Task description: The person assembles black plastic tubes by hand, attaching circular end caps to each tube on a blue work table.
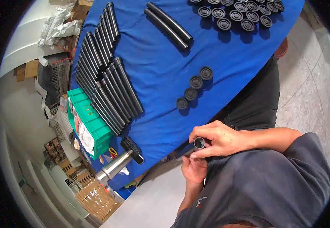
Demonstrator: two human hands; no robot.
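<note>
My right hand [224,138] is wrapped round a short-looking black tube [199,143], whose open round end faces up toward me. Just below it, my left hand [194,169] has its fingers bent together close to the right thumb; what they hold is hidden. On the blue cloth beyond the hands, several round black ribbed caps [196,82] stand in a slanting row. Two long black tubes [168,26] lie side by side farther off. More black tubes [113,95] with collared ends lie in rows at the left.
A blue cloth [157,125] covers the table. Many more black caps [236,16] are grouped at its far right. At the left edge are a green crate [91,117] with papers, a metal cylinder [113,167] with a black fitting [132,150], and yellow-handled scissors [113,152].
</note>
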